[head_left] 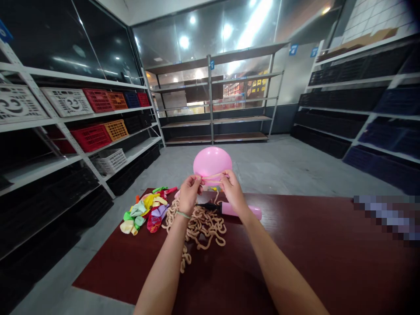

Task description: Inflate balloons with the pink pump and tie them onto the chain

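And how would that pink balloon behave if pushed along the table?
The pink balloon is probably light for its size, since it looks inflated. Its rounded shape may make it apt to roll, and its taut, shiny look suggests it could pop if poked.

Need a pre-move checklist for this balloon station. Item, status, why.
1. Pink balloon inflated: ok, looks round and full.
2. Strands held: ok, the left hand and right hand stretch pale strands between them.
3. Balloon neck sealed: cannot tell, no clear view of it.
4. Pink pump set down: ok, lying on the table, in neither hand.
5. Beige cord untangled: not ok, heaped in loops beneath the hands.
6. Uninflated balloons on the table: ok, piled left of the cord.
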{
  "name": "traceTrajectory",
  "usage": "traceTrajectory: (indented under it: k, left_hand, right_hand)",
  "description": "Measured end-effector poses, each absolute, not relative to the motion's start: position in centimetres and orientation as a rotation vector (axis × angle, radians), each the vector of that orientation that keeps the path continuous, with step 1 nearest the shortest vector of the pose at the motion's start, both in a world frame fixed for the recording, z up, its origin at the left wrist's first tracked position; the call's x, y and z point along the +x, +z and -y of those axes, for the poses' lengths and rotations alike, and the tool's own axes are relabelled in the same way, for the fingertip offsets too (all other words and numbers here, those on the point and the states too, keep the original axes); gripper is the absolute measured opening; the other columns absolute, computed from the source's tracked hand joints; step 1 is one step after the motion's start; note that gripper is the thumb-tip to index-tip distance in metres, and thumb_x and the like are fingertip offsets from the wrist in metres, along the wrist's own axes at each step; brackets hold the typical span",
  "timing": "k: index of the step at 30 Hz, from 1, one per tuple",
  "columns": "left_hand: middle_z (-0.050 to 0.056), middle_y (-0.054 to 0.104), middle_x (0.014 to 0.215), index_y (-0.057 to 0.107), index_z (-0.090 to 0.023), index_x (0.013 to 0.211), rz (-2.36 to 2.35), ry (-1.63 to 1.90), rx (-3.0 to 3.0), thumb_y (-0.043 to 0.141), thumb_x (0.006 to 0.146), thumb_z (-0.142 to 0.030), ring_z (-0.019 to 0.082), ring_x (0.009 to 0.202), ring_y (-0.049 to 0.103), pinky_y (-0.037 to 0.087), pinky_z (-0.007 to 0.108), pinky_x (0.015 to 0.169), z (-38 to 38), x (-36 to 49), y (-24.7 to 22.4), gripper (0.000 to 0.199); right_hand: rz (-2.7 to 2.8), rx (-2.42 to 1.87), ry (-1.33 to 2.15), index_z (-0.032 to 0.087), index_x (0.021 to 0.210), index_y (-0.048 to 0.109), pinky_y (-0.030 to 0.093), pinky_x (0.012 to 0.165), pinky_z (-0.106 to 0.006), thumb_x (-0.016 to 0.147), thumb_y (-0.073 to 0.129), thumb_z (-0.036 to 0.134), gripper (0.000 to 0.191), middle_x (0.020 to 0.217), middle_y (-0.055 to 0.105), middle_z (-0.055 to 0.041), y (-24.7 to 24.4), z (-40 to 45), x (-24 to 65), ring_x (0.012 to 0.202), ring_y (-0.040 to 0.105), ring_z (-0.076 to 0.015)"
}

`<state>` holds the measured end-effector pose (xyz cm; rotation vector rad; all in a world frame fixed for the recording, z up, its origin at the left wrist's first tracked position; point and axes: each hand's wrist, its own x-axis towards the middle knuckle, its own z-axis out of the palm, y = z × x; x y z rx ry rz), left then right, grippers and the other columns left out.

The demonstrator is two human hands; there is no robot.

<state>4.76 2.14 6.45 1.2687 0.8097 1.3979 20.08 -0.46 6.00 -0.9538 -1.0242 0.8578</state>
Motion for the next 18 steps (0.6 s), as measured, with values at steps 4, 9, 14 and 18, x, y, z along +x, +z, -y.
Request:
traceTrajectory:
  k: [4,9,14,18]
  left_hand:
    - [-0.004,0.057,0.062,0.067,-0.018,0.103,-0.767,1.229,1.471,0.068,0.077,-0.036,0.007,0.046,0.045,0.035,0.019,0.045,-2.9,5.2,6.5,0.032]
    - [-0.002,0.055,0.055,0.075,-0.017,0.093,-0.815,0.914,1.577,0.064,0.074,-0.028,0.008,0.044,0.044,0.036,0.020,0.044,-2.9,5.9,7.1,0.024]
    - [0.001,0.062,0.063,0.070,-0.016,0.078,-0.743,0.830,1.471,0.070,0.072,-0.031,0.009,0.050,0.053,0.045,0.022,0.052,-2.6,6.3,7.7,0.016]
    - [0.003,0.065,0.072,0.068,-0.015,0.083,-0.716,0.869,1.372,0.075,0.072,-0.038,0.010,0.057,0.058,0.050,0.024,0.059,-2.4,5.9,7.8,0.027]
  right_hand:
    - [1.021,-1.002,0.960,0.028,0.095,0.050,0.017,0.040,-0.021,0.083,0.059,0.051,0.027,0.054,0.033,0.0105,6.5,0.8,21.7,0.041,0.026,-0.0082]
    - [1.165,-1.035,0.826,0.028,0.092,0.057,0.027,0.047,-0.023,0.085,0.060,0.048,0.022,0.064,0.046,0.0057,6.8,0.9,23.3,0.052,0.037,-0.0108]
    - [1.309,-1.010,0.658,0.028,0.091,0.058,0.039,0.065,-0.028,0.089,0.055,0.039,0.011,0.075,0.052,0.0031,7.3,1.0,24.2,0.067,0.047,-0.0147]
    - [1.342,-1.005,0.601,0.028,0.090,0.058,0.041,0.071,-0.031,0.089,0.055,0.040,0.013,0.079,0.052,0.0012,7.7,1.3,24.4,0.073,0.047,-0.0169]
